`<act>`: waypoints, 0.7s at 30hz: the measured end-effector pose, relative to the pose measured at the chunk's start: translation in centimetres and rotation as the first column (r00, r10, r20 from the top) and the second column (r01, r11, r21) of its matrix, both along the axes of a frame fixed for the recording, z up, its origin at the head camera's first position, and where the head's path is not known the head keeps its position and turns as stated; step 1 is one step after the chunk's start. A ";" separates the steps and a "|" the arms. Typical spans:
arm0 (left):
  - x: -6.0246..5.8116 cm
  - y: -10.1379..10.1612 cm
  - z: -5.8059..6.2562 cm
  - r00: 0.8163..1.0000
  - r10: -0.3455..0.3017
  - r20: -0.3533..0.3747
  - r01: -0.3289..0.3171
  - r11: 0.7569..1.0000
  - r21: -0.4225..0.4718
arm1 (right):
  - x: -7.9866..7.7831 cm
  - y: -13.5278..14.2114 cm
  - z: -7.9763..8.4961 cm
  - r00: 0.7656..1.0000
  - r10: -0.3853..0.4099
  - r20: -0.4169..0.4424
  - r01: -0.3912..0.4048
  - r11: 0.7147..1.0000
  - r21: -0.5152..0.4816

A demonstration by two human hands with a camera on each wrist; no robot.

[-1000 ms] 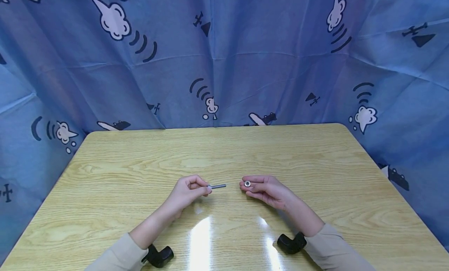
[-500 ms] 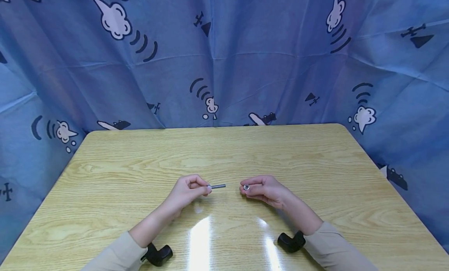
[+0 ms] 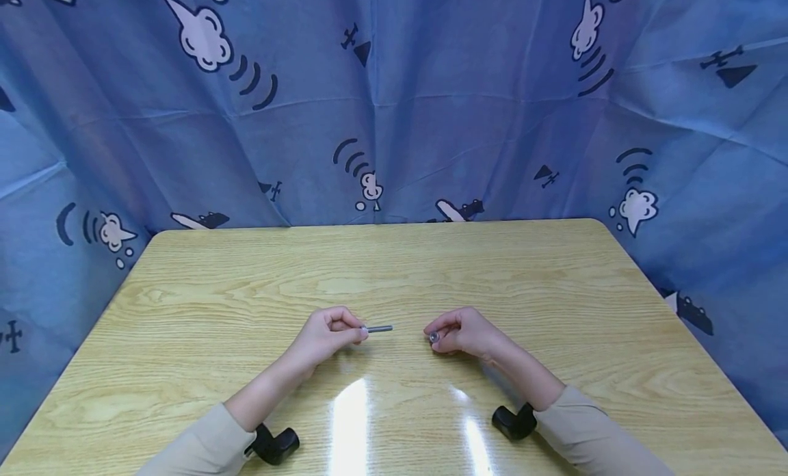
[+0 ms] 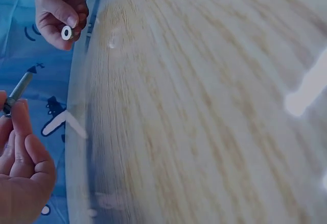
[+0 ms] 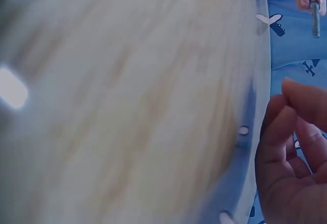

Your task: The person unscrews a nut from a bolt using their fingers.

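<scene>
My left hand (image 3: 329, 334) pinches a metal bolt (image 3: 380, 328) near its head between thumb and fingers. The bolt's threaded shank sticks out toward the right, and its thread shows in the left wrist view on the bolt (image 4: 21, 85). Across a short gap, my right hand (image 3: 466, 332) holds a small ring-shaped metal nut (image 3: 434, 337) at its thumb and fingertips. Its round face and dark hole point toward the bolt, as the nut (image 4: 67, 32) shows in the left wrist view. From the right wrist view the nut is hidden behind the fingers.
Both hands are over a light wood-grain table (image 3: 382, 264). A blue patterned curtain (image 3: 425, 120) hangs along its back and sides. Black wrist-worn pieces (image 3: 276, 446) stick out below each sleeve. Bright light reflections lie on the near tabletop.
My right fingers have closed in and turned the nut, which sits slightly lower between thumb and fingertips. The left hand with the bolt has shifted only a little to the left.
</scene>
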State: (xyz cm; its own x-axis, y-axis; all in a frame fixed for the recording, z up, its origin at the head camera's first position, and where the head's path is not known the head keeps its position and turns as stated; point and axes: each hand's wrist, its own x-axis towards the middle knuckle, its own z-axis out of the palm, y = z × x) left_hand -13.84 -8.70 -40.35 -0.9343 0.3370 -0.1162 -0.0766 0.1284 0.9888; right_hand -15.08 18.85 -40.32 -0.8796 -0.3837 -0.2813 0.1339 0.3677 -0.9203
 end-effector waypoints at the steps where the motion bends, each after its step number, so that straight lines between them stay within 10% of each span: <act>1: 0.0 0.0 0.0 1.000 -0.006 -0.004 0.006 1.000 -0.006 | 0.0 0.0 0.0 1.000 0.001 -0.006 -0.001 1.000 0.003; 21: 0.1 0.3 -0.6 0.981 -0.128 -0.143 0.095 0.972 -0.214 | -0.3 -0.3 -0.1 1.000 0.015 -0.014 -0.014 0.998 0.068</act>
